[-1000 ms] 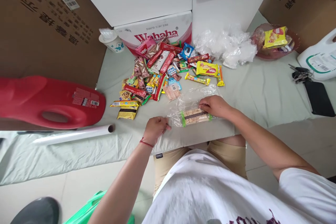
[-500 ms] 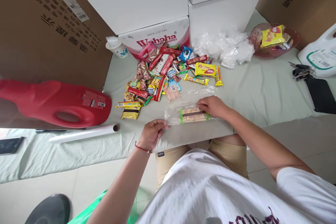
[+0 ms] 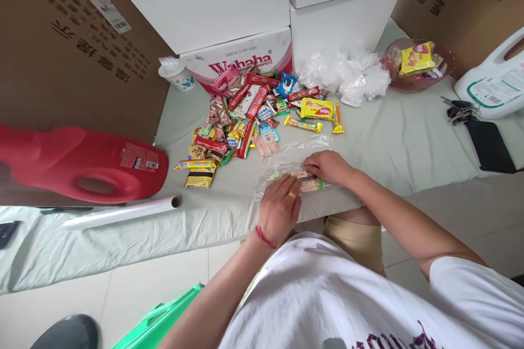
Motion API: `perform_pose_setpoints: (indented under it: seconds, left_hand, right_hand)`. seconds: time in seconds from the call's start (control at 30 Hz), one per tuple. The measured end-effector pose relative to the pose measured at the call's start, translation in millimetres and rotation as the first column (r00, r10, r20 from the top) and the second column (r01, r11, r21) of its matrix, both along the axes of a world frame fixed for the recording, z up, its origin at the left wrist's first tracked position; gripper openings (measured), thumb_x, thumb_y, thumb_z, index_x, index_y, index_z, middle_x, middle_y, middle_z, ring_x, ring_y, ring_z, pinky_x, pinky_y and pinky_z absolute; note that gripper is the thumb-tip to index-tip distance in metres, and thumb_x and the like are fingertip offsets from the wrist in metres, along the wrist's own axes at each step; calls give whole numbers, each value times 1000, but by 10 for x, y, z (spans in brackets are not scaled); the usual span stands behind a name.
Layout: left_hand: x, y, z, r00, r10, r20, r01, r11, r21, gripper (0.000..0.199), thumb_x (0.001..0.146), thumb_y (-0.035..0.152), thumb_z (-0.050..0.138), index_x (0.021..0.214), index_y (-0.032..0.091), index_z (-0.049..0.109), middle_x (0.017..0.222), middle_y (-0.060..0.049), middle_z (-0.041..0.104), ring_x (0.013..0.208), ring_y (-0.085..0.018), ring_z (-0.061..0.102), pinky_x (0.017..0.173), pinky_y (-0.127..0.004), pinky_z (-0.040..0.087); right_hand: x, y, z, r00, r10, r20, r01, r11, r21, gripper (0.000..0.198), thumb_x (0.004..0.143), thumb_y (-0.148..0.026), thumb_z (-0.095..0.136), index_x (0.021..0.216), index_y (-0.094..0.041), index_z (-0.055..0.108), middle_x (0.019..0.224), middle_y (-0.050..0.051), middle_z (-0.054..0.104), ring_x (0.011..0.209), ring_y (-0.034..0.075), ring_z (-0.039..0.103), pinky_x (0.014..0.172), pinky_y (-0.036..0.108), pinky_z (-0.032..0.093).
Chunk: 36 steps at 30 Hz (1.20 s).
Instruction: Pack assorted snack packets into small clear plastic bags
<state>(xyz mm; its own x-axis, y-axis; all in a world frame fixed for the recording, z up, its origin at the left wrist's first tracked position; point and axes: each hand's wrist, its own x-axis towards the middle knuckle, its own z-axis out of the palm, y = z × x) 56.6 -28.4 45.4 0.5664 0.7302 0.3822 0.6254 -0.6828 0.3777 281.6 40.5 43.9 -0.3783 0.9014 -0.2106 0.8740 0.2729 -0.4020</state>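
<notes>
Near the table's front edge, a packaged snack bar (image 3: 310,181) with green ends and a dark band lies on a thin sheet of clear plastic film (image 3: 305,146). My left hand (image 3: 281,204) rests over the bar's left part, fingers stretched out flat and covering much of it. At the bar's upper right, my right hand (image 3: 328,167) is closed, thumb and fingers pinching what looks like the film's edge. Just beyond the film sits a pale pink packet (image 3: 266,144), at the front of a heap of wrapped snacks (image 3: 245,112).
A red jug (image 3: 102,166) lies at the left behind a film roll (image 3: 123,212). Crumpled clear plastic (image 3: 346,76) and a bowl (image 3: 420,80) of snacks stand at the back right. Keys (image 3: 460,110), a black phone-like object (image 3: 490,146) and a white jug (image 3: 491,84) are rightmost.
My left hand has left the film's left edge and moved right onto the snack bar. The right hand stays at nearly the same place. The view has shifted slightly.
</notes>
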Motion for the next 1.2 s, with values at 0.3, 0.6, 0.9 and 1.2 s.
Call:
perform_pose_setpoints:
  seconds: [0.3, 0.6, 0.9, 1.2]
  left_hand:
    - [-39, 148, -313, 978, 157, -141, -160, 987, -7, 33, 105, 25, 48, 130, 19, 69, 134, -13, 72, 127, -28, 65, 102, -46, 41]
    - [-14, 126, -334, 980, 151, -128, -145, 988, 56, 32, 104, 22, 50, 129, 18, 69, 134, -12, 73, 124, -27, 66, 105, -44, 40]
    - [-51, 20, -449, 987, 143, -78, -133, 984, 122, 35, 103, 21, 51, 135, 17, 65, 137, -12, 71, 127, -26, 65, 106, -43, 41]
    - [-61, 28, -456, 989, 122, -78, -118, 992, 54, 37, 103, 22, 50, 137, 19, 64, 138, -12, 70, 128, -27, 64, 104, -45, 44]
  right_hand:
    - [389, 137, 75, 984, -171, 50, 169, 985, 32, 27, 99, -28, 53, 105, -21, 78, 104, 8, 77, 91, 22, 66, 73, 29, 38]
    - [-331, 819, 125, 950, 310, 28, -305, 910, 281, 38, 89, -20, 68, 126, -15, 71, 124, 16, 63, 114, 31, 45, 96, 40, 35]
    - [-713, 1062, 45, 771, 626, -121, -579, 767, 276, 20, 96, -31, 62, 96, -22, 80, 113, 10, 68, 104, 26, 50, 93, 40, 32]
    - [-879, 1337, 35, 956, -14, -292, 25, 999, 36, 30, 97, -32, 53, 97, -11, 74, 85, 5, 71, 79, 17, 58, 74, 28, 38]
